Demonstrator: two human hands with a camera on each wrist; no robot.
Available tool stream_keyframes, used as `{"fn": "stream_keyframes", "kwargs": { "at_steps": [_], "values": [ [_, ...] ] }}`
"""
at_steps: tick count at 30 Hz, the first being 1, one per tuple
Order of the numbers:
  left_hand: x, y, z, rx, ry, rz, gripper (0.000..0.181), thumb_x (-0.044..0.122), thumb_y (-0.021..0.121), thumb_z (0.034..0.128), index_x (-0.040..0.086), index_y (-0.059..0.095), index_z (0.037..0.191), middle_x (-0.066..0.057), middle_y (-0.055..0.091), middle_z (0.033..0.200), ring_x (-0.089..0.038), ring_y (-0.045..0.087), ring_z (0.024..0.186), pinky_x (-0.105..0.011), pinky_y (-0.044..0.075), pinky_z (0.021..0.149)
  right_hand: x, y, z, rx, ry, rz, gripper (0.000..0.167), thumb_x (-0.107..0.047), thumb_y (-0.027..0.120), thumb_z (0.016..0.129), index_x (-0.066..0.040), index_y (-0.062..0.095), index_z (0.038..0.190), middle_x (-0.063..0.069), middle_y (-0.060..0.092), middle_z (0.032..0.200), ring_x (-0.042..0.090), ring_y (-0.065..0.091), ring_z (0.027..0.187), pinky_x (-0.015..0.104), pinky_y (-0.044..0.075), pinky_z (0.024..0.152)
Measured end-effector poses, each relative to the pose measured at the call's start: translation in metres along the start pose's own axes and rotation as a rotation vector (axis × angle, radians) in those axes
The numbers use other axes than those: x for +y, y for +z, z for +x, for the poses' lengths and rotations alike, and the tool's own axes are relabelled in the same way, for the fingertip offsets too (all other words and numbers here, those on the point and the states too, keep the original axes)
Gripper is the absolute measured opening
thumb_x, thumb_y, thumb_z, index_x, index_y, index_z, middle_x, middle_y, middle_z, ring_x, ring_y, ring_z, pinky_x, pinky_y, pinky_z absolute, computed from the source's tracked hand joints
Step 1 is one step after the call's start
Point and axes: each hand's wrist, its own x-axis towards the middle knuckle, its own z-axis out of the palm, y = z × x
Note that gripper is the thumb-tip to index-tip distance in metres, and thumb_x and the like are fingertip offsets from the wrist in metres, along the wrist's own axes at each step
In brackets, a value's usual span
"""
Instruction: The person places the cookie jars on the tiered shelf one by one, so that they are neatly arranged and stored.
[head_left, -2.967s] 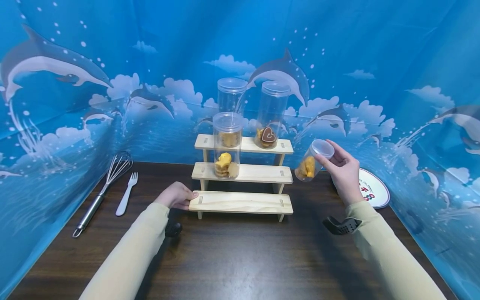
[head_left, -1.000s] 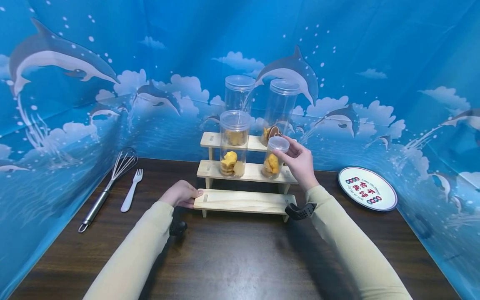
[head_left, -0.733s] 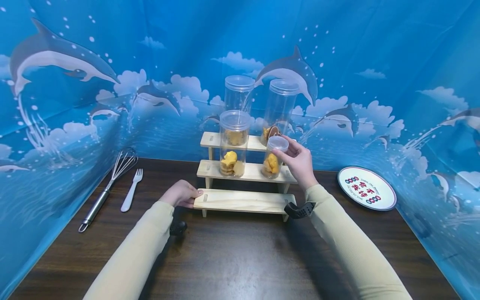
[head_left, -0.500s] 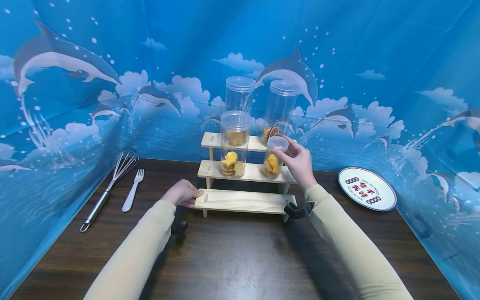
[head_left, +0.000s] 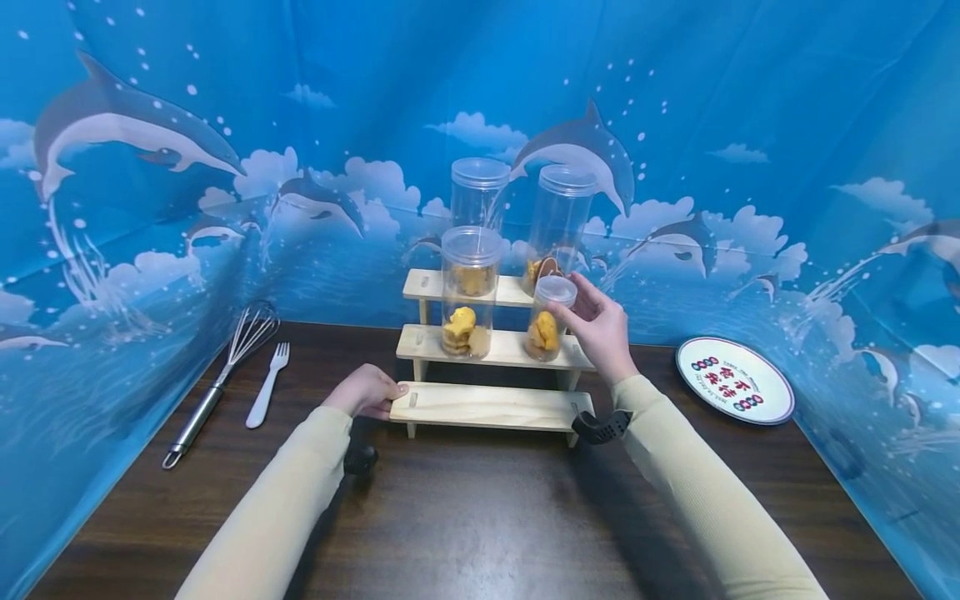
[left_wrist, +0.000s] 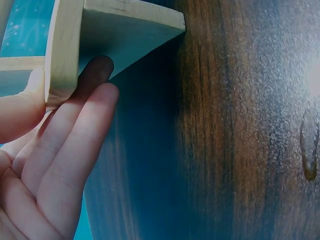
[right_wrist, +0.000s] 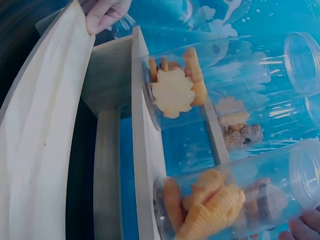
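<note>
A three-tier wooden stand (head_left: 491,406) is on the dark table. My left hand (head_left: 366,390) pinches the left end of its lowest board, thumb above and fingers below, as the left wrist view shows. On the middle tier, at the right, a short clear jar (head_left: 543,333) with golden cookies stands upright. My right hand (head_left: 602,332) holds it near the lid, its thumb across the side; some fingers are hidden. A taller cookie jar (head_left: 468,292) stands left of it. Two tall jars, a left one (head_left: 480,179) and a right one (head_left: 564,208), occupy the top tier.
A whisk (head_left: 217,387) and a white fork (head_left: 267,386) lie on the table at the left. A white plate with red characters (head_left: 735,380) lies at the right. A blue dolphin-print curtain (head_left: 375,83) hangs behind and along both sides.
Over three seconds my right hand brought the short jar leftward from beside the stand and stood it on the middle tier. Lately its index finger shifted slightly right. My left hand stayed on the board.
</note>
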Motion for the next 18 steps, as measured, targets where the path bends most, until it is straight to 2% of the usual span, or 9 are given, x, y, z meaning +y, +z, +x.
{"fn": "stream_keyframes", "kwargs": {
  "at_steps": [5,11,15,18],
  "values": [
    [-0.002,0.000,0.001,0.000,0.003,-0.012,0.034,0.013,0.058,0.0953,-0.015,0.057,0.114,-0.009,0.064,0.076,-0.013,0.060,0.061,-0.028,0.058,0.061,0.008,-0.007,-0.003,0.023,-0.058,-0.046,0.072,-0.040,0.071,0.084,-0.013,0.042,0.143,0.004,0.044,0.145,0.020,0.045,0.131,0.031,0.040,0.106],
    [-0.010,-0.002,0.003,0.030,0.038,-0.021,0.036,0.014,0.057,0.0958,-0.015,0.057,0.117,-0.010,0.065,0.077,-0.011,0.060,0.060,-0.026,0.057,0.059,0.013,-0.022,-0.007,0.020,-0.065,-0.097,0.069,-0.042,0.068,0.086,-0.013,0.042,0.143,0.004,0.045,0.144,0.019,0.044,0.132,0.027,0.039,0.106],
    [-0.016,-0.004,0.002,0.057,0.105,0.025,0.035,0.016,0.059,0.0949,-0.014,0.060,0.114,-0.016,0.067,0.087,-0.015,0.065,0.067,-0.029,0.058,0.064,0.014,-0.032,-0.012,0.022,-0.109,-0.187,0.064,-0.039,0.065,0.089,-0.012,0.043,0.142,0.006,0.045,0.144,0.023,0.044,0.132,0.030,0.039,0.107],
    [-0.020,-0.010,-0.001,0.083,0.181,0.109,0.036,0.018,0.060,0.0944,-0.013,0.062,0.112,-0.022,0.068,0.096,-0.022,0.068,0.077,-0.035,0.059,0.068,0.013,-0.039,-0.017,0.013,-0.164,-0.305,0.060,-0.036,0.065,0.090,-0.014,0.044,0.142,0.008,0.044,0.145,0.029,0.045,0.130,0.037,0.040,0.107]
  ]
}}
